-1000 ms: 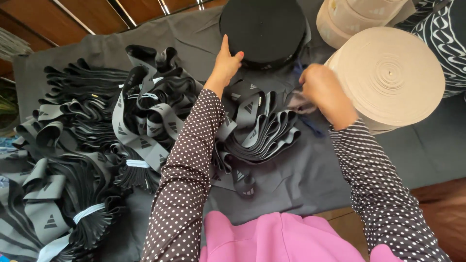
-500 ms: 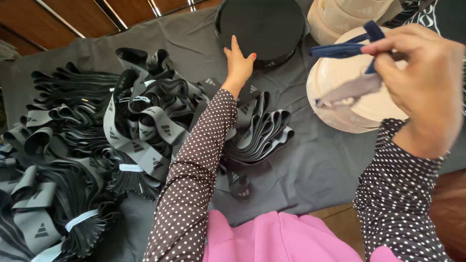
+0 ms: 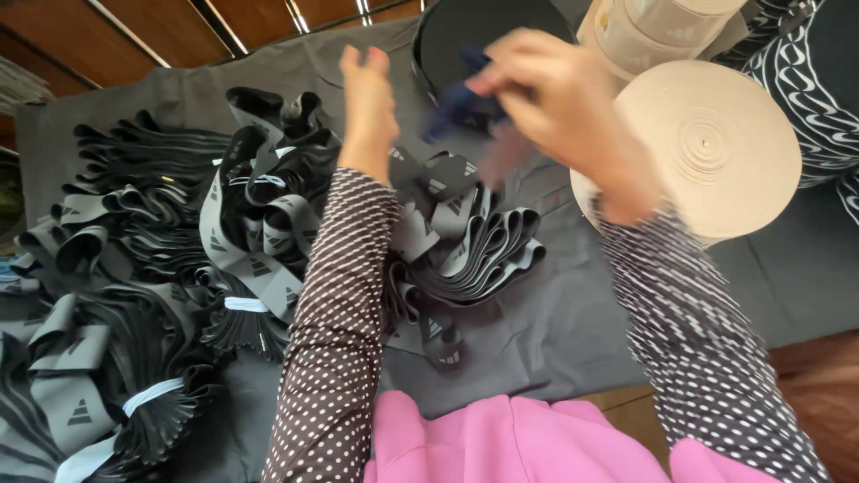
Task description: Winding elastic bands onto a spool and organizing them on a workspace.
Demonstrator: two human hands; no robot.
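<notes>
Since half a second ago, the right hand point(image 3: 559, 98) has swung leftward, from over the beige tape roll point(image 3: 716, 148) to in front of the black roll point(image 3: 447, 36), carrying the dark blue strip point(image 3: 456, 103) pinched between its fingers; motion blurs it. Meanwhile the left hand point(image 3: 367, 103) lifts off the loose grey bands point(image 3: 474, 259), fingers open and holding nothing. That strip looks light, soft and floppy, so it should hang limp; a pinch near one end, as now, seems best. Bundled bands point(image 3: 161, 268) cover the grey cloth point(image 3: 555, 340).
</notes>
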